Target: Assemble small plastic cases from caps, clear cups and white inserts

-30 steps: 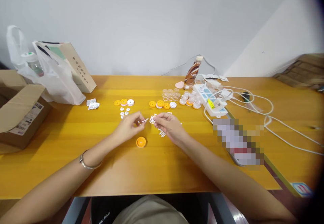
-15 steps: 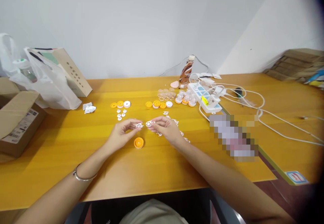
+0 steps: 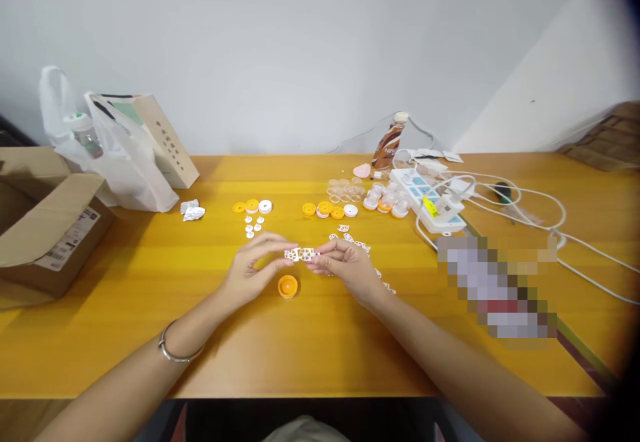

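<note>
My left hand (image 3: 253, 265) and my right hand (image 3: 345, 265) meet above the yellow table (image 3: 125, 275), each pinching one end of a small white lattice piece (image 3: 301, 254). The two white parts touch in the middle between my fingertips. An orange round cap (image 3: 288, 287) lies on the table just below them. More white lattice pieces (image 3: 361, 247) are scattered under and right of my right hand. A metal bangle is on my left wrist.
Orange and white caps (image 3: 251, 206) and another group (image 3: 327, 210) lie further back, with clear cups (image 3: 345, 189). A power strip (image 3: 425, 197) with cables, a bottle (image 3: 389, 143), a cardboard box (image 3: 45, 222), a plastic bag (image 3: 120, 162) and crumpled foil (image 3: 191, 210) surround them.
My hands have come together: the white pieces that were held apart now touch between my fingertips. The camera view shifted slightly.
</note>
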Tool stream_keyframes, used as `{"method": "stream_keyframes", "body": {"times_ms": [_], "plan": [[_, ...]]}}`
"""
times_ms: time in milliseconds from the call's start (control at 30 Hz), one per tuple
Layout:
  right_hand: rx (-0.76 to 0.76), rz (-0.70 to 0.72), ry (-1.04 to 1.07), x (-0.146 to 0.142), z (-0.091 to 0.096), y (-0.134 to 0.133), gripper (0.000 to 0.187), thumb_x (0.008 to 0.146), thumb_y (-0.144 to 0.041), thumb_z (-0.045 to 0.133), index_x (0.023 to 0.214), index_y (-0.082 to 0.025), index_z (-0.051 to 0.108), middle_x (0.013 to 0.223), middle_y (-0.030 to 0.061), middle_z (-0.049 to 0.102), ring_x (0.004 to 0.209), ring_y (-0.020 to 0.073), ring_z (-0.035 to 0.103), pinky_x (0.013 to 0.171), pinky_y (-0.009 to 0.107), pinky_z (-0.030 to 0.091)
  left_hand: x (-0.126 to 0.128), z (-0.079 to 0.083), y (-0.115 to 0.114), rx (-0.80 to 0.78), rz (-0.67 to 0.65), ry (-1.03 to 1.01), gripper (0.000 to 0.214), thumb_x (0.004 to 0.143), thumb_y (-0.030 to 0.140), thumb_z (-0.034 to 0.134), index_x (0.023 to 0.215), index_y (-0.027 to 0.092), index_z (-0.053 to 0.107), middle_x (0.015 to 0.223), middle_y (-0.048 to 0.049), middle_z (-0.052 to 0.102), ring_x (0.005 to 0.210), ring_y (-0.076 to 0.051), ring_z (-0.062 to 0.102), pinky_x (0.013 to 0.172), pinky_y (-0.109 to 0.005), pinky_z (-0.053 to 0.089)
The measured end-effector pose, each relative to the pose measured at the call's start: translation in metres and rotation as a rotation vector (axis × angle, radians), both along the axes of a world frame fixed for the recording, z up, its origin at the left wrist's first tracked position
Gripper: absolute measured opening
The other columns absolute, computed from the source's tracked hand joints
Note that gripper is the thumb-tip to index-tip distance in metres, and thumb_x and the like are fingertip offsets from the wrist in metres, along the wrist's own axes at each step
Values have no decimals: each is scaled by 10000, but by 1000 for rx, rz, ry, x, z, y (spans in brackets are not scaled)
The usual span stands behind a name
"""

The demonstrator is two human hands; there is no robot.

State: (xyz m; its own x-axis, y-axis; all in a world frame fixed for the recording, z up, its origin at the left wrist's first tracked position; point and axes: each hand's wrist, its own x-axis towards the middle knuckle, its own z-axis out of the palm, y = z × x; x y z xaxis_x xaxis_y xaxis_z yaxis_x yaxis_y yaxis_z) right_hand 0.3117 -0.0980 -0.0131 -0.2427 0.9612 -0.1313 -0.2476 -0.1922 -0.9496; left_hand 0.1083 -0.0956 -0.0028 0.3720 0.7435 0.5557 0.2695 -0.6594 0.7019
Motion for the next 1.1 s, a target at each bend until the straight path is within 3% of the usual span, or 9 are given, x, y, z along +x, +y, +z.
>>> {"method": "stream_keyframes", "body": {"times_ms": [267,533,900,1100], "plan": [[63,55,-20,-4,5,-9,215,579,-291,771,687,-182,619,661,-11,718,630,134,683,682,279,550,4,-6,-1,91,-49,88,259,814,178,577,1063,218,636,974,-71,600,908,-163,575,800,-308,487],[98,32,-2,-7,8,-12,166,602,-274,757,680,-197,633,655,-17,714,623,134,675,678,292,555,6,-8,-4,56,-11,110,263,821,191,569,1072,229,635,950,-66,623,871,-158,581,782,-297,476],[102,-23,-9,-10,0,-10,162,621,-282,743,681,-191,624,666,-6,715,631,142,686,694,286,549,17,-7,-10,-107,62,43,217,801,225,592,1006,191,656,860,-58,672,795,-151,603,751,-280,484],[119,-37,-23,-11,-2,-12,164,631,-286,736,687,-191,615,697,11,719,651,161,691,706,296,549,18,-7,-11,-417,42,-168,217,761,256,634,948,148,648,839,-61,669,765,-147,614,751,-274,497]]}}
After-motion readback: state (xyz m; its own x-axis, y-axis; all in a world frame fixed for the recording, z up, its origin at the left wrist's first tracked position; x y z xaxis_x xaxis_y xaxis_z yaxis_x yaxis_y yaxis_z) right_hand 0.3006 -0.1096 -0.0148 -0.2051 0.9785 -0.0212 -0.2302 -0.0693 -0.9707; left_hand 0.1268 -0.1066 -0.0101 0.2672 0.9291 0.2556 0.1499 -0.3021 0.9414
